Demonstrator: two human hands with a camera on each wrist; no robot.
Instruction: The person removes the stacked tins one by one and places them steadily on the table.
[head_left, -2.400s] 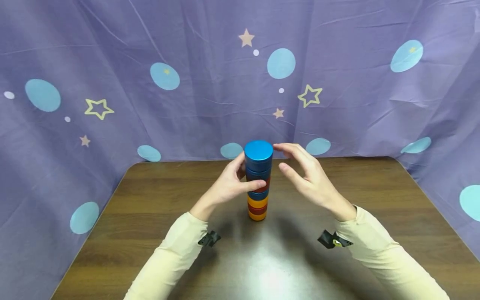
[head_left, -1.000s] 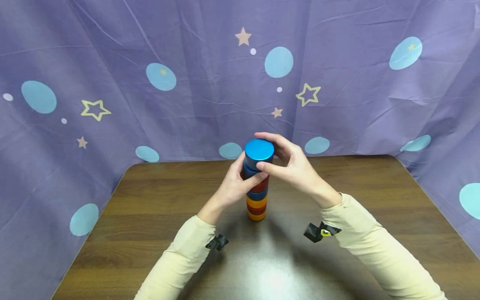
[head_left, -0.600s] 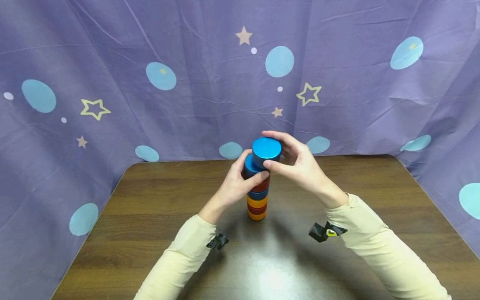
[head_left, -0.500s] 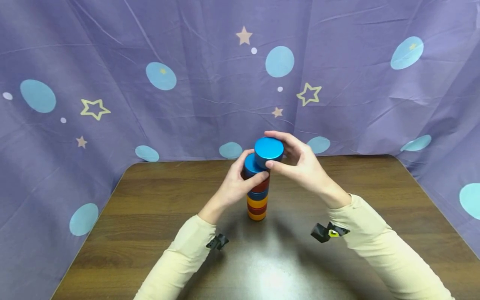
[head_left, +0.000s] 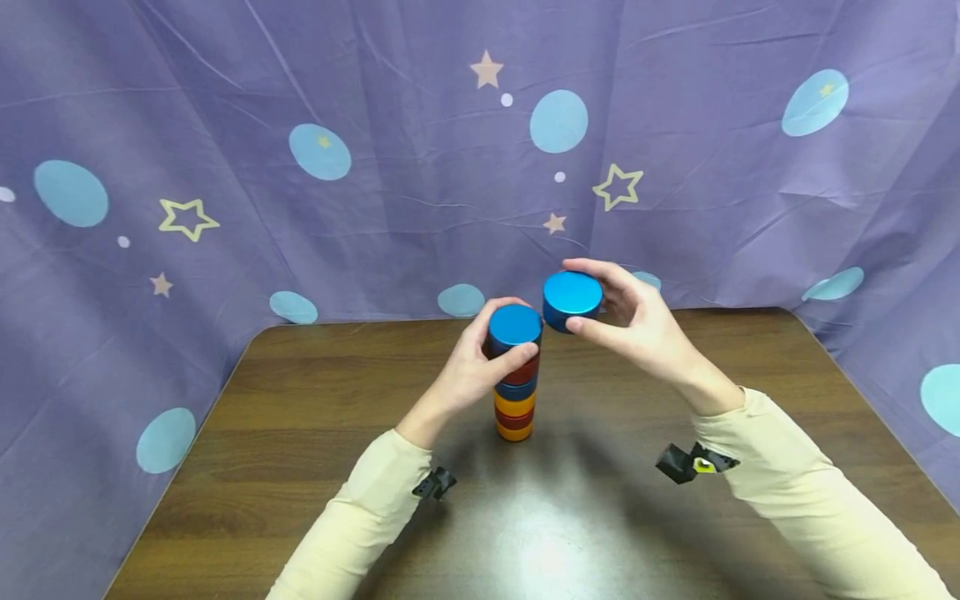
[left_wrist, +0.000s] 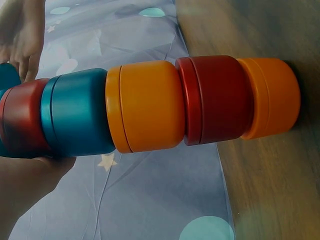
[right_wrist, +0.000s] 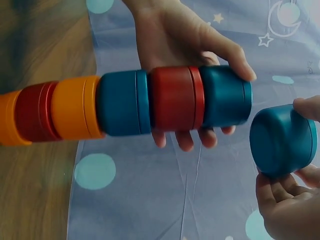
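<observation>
A tall upright stack of round lidded tins [head_left: 515,405] stands on the table, with orange, red and blue tins one on another. My left hand [head_left: 472,367] grips its upper part, the thumb across the front and the fingers around the far side. The top tin of the stack [right_wrist: 226,95] is blue. To its right, and apart from it, another blue tin [head_left: 572,298] is held in the air by my right hand [head_left: 641,329], thumb on the near side and fingers behind. In the left wrist view, the orange tin [left_wrist: 150,107] and its neighbours sit slightly unevenly.
The brown wooden table [head_left: 315,433] reflects a bright light near its front. Behind it hangs a purple curtain [head_left: 420,150] printed with stars and ovals. A small black camera mount [head_left: 693,462] is strapped to the right wrist, another [head_left: 433,483] to the left.
My right hand has closed on the top blue tin, slid it right off the stack and moved it clear. My left hand has stayed around the upper stack, which still stands.
</observation>
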